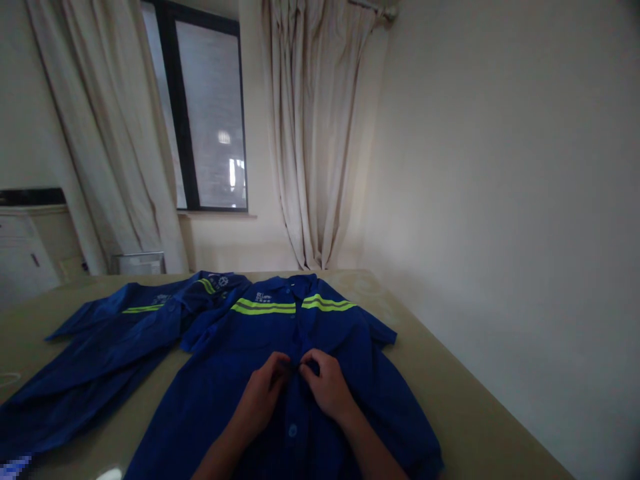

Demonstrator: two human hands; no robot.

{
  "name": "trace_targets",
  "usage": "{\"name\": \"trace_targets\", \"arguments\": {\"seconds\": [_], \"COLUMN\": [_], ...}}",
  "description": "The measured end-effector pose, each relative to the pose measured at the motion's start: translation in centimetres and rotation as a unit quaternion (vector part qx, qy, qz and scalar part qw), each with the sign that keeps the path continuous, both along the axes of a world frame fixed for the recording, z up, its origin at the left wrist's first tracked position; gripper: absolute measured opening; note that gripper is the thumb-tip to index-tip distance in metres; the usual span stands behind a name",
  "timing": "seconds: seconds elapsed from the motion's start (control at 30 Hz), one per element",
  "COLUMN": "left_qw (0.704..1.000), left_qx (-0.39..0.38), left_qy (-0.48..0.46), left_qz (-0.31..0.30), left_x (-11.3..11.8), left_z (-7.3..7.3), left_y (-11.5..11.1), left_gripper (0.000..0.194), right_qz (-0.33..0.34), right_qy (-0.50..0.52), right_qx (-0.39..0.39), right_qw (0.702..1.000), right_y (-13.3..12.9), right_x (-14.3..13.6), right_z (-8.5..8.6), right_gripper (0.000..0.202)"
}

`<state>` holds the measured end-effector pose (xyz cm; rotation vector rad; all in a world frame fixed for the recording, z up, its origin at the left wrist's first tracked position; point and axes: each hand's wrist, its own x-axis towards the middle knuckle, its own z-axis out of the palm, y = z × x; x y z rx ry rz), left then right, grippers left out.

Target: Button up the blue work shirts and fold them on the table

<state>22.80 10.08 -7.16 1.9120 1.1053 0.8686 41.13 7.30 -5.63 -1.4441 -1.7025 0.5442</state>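
L hand (265,387): I pinch blue shirt (260,340) at placket (291,408)
R hand (324,381): same, just beside L
Shirt: spread under my hands, on tan surf. (465,400)
Chest txt (263,297): white, too sm. to read

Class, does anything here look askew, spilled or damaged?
Nothing visibly spilled or damaged. The blue clothing at left lies slanted and rumpled, which looks untidy beside the shirt spread straighter under the left hand and right hand.
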Motion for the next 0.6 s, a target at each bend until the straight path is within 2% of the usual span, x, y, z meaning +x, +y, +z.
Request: {"name": "trace_targets", "arguments": {"seconds": [0.1,0.23,0.3,0.47,0.6], "left_qw": [0.998,0.988,0.985,0.991,0.996], "left_qx": [0.017,0.057,0.080,0.091,0.063], "left_qy": [0.054,0.127,0.142,0.082,0.038], "left_qz": [0.007,0.060,0.059,0.048,0.060], "left_x": [0.3,0.9,1.1,1.0,0.9], "left_z": [-0.4,-1.1,-1.1,0.1,0.6], "left_y": [0.0,0.0,0.0,-0.5,-0.7], "left_gripper": [0.018,0.033,0.033,0.025,0.022], "right_qz": [-0.015,-0.007,-0.004,-0.003,0.019], "right_qy": [0.035,0.058,0.055,0.007,0.011], "right_qx": [0.009,0.009,0.000,-0.001,0.010], "right_qw": [0.999,0.998,0.998,1.000,1.000], "right_y": [0.2,0.3,0.4,0.1,-0.2], "right_x": [-0.1,-0.5,-0.5,-0.3,-0.1], "right_z": [0.1,0.1,0.1,0.2,0.4], "right_gripper": [0.011,0.014,0.018,0.012,0.012]}}
